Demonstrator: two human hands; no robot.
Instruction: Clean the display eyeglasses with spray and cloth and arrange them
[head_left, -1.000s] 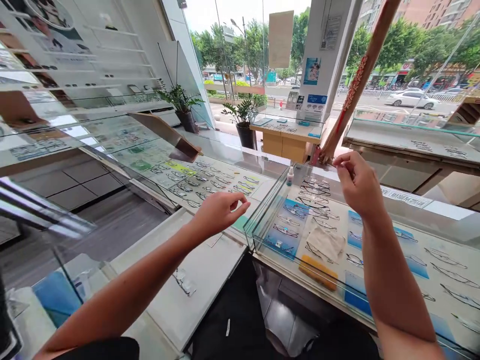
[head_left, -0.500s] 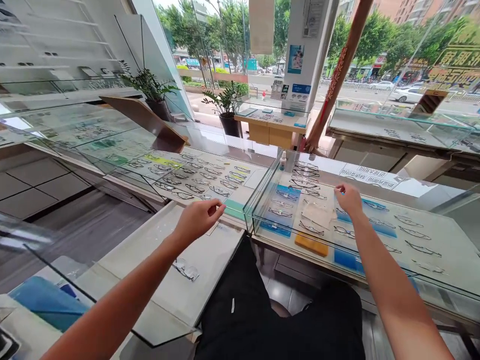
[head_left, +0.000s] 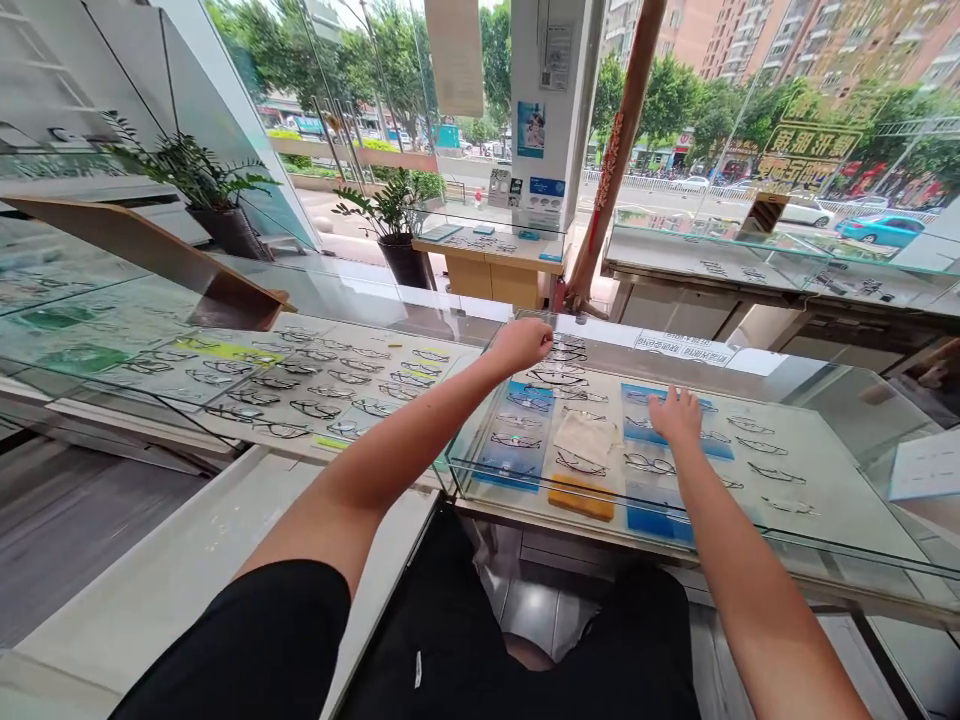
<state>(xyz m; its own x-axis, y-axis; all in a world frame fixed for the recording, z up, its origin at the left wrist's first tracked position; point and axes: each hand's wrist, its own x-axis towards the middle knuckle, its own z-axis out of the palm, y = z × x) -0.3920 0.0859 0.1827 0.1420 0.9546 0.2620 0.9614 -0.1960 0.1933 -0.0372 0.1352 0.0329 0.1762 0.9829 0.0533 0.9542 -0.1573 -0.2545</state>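
My left hand reaches across to the far left corner of the glass display case. Its fingers are curled closed, and whatever is in them is hidden. My right hand is over the case top with its palm down and fingers somewhat spread, holding nothing visible. Under the glass around it are several pairs of glasses, some lying on blue sheets. A beige cloth and an orange-yellow case or block are between my two arms.
Another glass counter with several eyeglass frames joins on the left. A pulled-out white drawer is below my left arm. A brown wooden board leans at the back left. Potted plants and a small display table stand by the window.
The view has swung right. My left hand has moved from above the drawer to the case's far corner, where a small white bottle stood, now out of sight. My right hand's fingers have opened out.
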